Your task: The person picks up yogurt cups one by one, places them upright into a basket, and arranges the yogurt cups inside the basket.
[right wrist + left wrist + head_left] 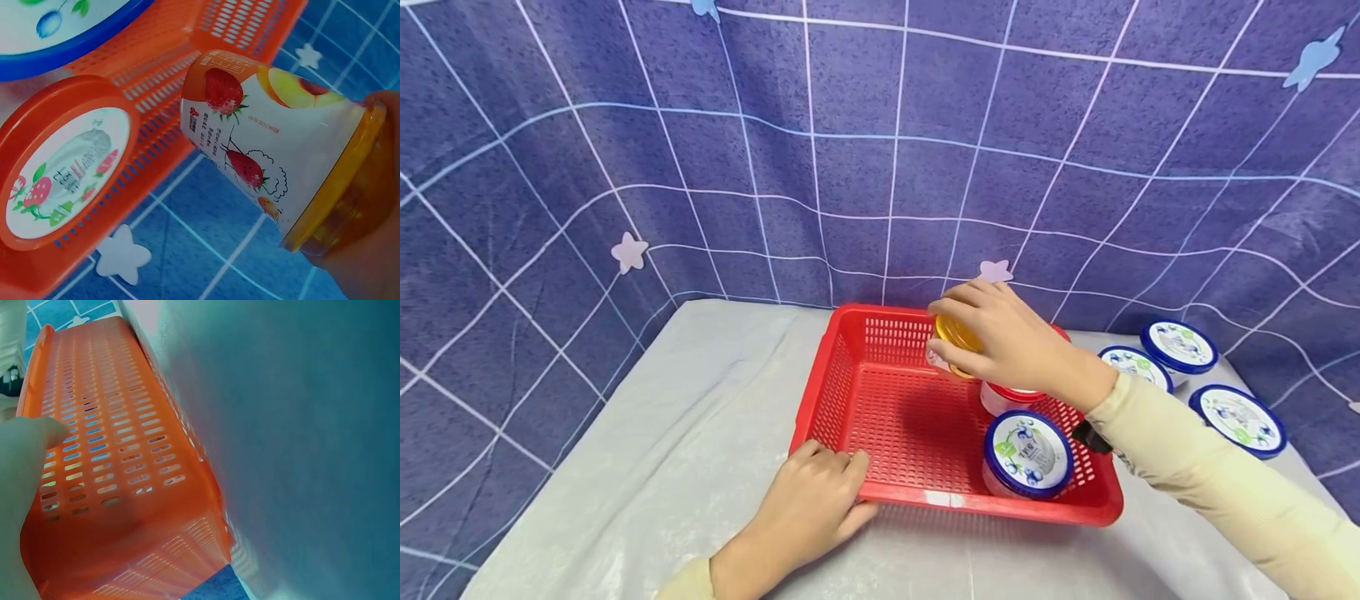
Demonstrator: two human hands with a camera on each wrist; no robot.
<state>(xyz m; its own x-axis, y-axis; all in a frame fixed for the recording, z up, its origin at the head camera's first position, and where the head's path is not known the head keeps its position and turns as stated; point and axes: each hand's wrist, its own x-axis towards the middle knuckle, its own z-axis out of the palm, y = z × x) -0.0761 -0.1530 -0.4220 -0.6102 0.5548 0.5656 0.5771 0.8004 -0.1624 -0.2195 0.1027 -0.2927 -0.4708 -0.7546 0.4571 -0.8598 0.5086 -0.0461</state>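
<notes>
Right hand [369, 262] grips a fruit-printed cup [256, 144] by its yellow end

The cup's tilted white wall, with strawberries and a yellow fruit slice, extends out from the grip. Past its far end, apart from the hand, sit a red-lidded tub [69, 178] and a partly shown blue-lidded tub [75, 31], with a slotted orange-red basket [178, 31] around there.

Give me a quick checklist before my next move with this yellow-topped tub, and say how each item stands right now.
1. Left hand grips the near rim of the red basket: ok.
2. Right hand holds the yellow-topped tub: ok.
3. That tub is upright: not ok, it is tilted.
4. Its yellow top is firmly closed: cannot tell, the right hand covers part of it.
5. The blue-lidded tub and red-lidded tub are inside the basket: ok.
</notes>
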